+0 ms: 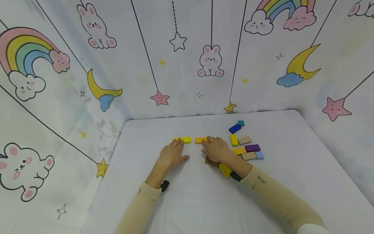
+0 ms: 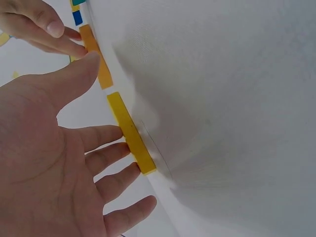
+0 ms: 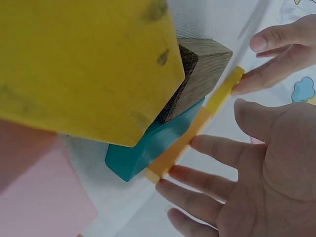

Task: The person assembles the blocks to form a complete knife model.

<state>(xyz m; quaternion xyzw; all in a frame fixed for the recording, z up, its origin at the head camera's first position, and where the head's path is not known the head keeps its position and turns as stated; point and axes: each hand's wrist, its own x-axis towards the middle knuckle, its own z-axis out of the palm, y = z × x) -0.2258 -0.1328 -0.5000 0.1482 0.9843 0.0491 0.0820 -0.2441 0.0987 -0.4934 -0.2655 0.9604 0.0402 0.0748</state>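
yellow block [image 1: 183, 140]: flat on table, I see it left | orange block [image 1: 201, 140]: flat, in line, small gap between

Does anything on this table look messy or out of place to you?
Nothing looks damaged or spilled. The yellow block and the orange block lie neatly end to end with a small gap, straight fingers of the left hand and right hand against them. The other blocks to the right lie scattered at odd angles.
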